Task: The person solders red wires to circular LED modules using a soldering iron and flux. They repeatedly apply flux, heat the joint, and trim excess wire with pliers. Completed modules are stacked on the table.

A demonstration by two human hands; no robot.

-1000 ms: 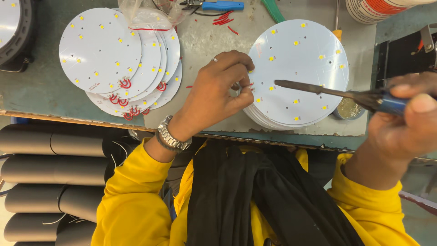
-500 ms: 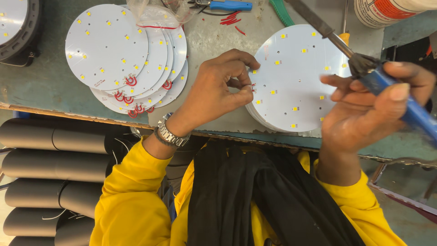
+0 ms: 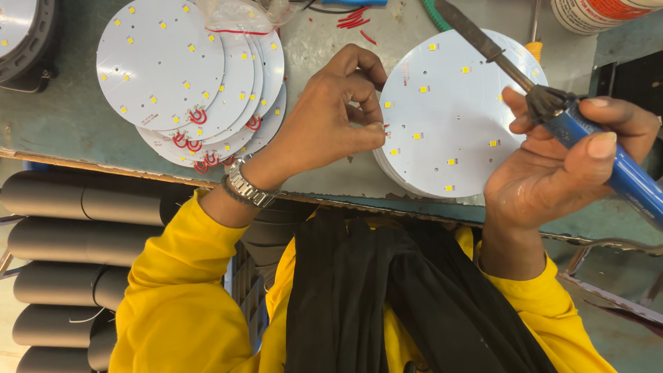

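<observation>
The right hand (image 3: 552,179) is wrapped round a blue-handled soldering iron (image 3: 552,110); the left hand (image 3: 331,117) pinches the left edge of the stiff, thin white round LED board (image 3: 456,110) (fragile, edge-hold only)

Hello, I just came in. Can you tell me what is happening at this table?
A person in yellow sleeves works at a bench on round white LED boards. The right hand holds a blue-handled soldering iron, its tip raised above the stack of boards in front. The left hand pinches something small at the edge of the top board; what it is cannot be seen. To the left lies a second pile of boards with red wire loops. Black tubes are stacked below the bench.
</observation>
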